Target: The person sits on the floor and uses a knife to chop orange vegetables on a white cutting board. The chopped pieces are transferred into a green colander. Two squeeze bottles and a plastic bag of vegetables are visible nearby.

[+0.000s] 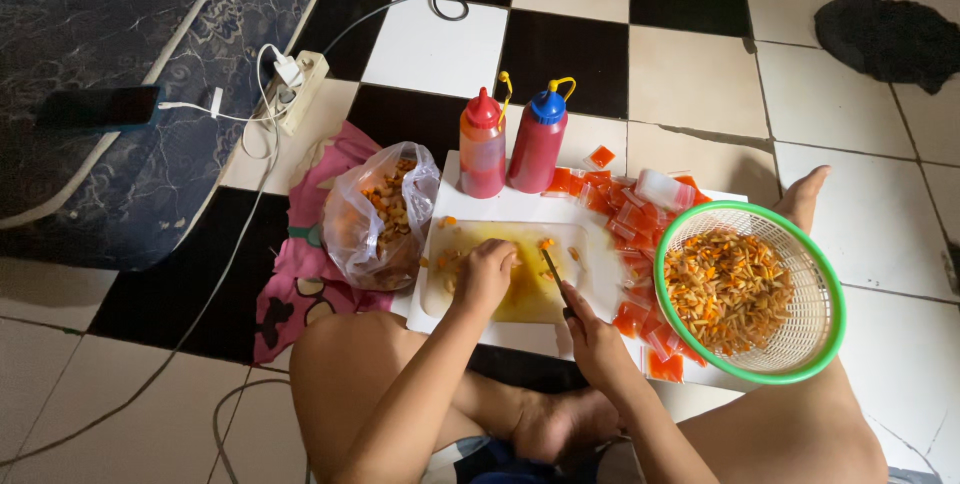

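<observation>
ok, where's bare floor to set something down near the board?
Free: tiles behind the bottles, and right of the basket. Crowded: sachets between board and basket, bag on the left, both hands over the board.

Checkered tile floor (690, 74) bears white board (520, 209), pink cloth (300, 284), power strip (300, 89).

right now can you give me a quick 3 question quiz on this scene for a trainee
1. True or false: the right hand holds a knife over the cutting board.
2. Which colour is the rim of the basket of cut pieces? A) blue B) green C) red
3. What stands behind the board, beside the plastic bag?

Key
1. True; the left hand presses down on the board.
2. B
3. Two squeeze bottles, one red-capped, one blue-capped.
</observation>
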